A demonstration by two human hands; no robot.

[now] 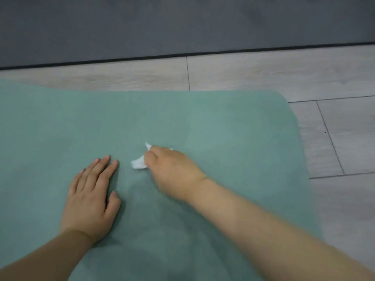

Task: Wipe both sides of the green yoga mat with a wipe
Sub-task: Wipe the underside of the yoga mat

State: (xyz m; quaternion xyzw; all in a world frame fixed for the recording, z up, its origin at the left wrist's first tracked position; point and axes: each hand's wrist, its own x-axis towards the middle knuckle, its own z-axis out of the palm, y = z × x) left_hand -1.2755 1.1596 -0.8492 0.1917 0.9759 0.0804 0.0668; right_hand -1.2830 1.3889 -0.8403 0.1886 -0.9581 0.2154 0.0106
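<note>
The green yoga mat (223, 122) lies flat on the floor and fills most of the view, its rounded far right corner visible. My right hand (172, 171) grips a crumpled white wipe (139, 163) and holds it against the mat near the middle. Most of the wipe is hidden under my fingers; white bits stick out on the left and at the top. My left hand (91, 197) rests flat on the mat just left of the wipe, fingers straight and together, palm down.
Light grey wood-look floor (284, 78) surrounds the mat at the back and on the right. A dark grey mat or carpet (182, 23) with a black edge lies beyond it at the back.
</note>
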